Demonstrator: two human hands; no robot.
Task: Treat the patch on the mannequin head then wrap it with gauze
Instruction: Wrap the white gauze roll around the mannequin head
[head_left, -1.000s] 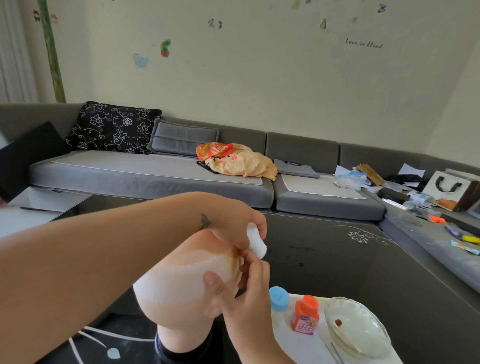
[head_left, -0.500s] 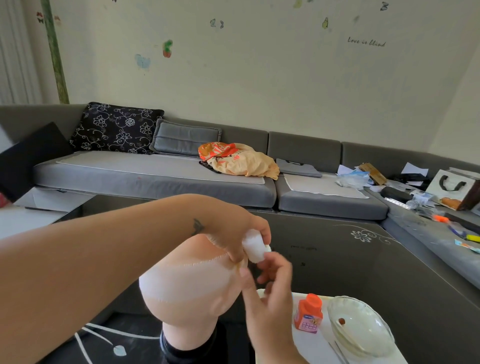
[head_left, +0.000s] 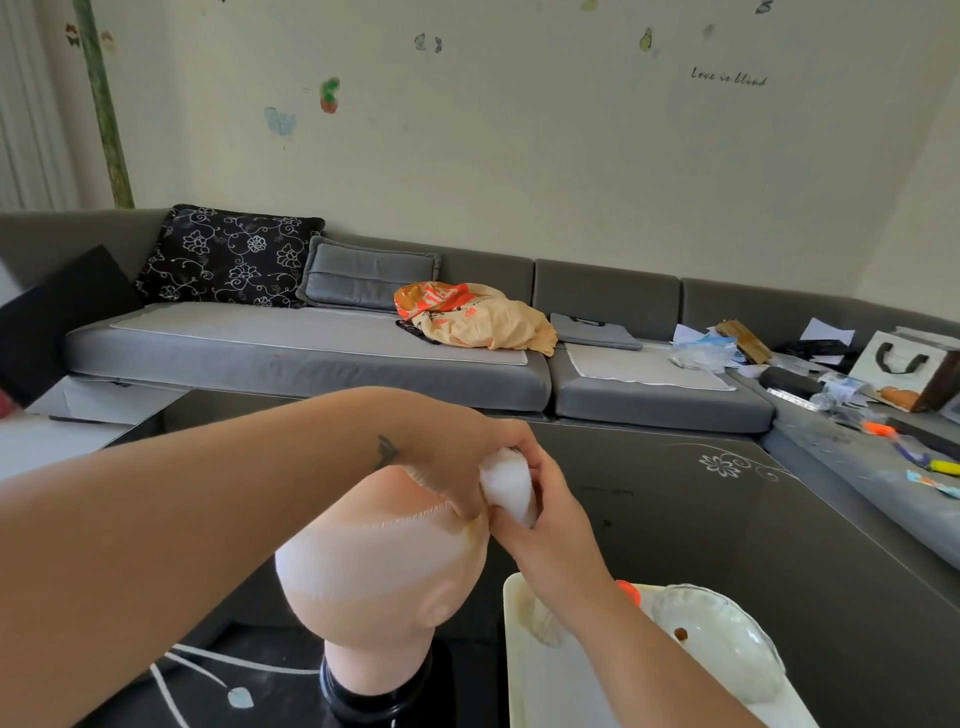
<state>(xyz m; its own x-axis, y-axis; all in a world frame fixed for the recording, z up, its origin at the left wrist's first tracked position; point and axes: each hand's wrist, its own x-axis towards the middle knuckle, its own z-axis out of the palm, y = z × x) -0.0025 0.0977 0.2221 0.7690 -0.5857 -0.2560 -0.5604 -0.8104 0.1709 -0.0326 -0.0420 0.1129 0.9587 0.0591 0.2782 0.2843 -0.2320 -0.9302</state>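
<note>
The mannequin head stands upright on a black base at the near edge of the dark tabletop; a band of gauze wraps its crown, stained yellowish-brown at the right end; the white gauze roll sits at that end, touching the head; the left hand reaches over the top, fingers curled around the roll; the right hand grasps the roll from below, fingers closed on it; just right of the head lies a white tray; on it a clear glass dish holds one small brown bit, and an orange cap peeks from behind the right wrist; a grey sofa stands beyond, carrying an orange bag.
</note>
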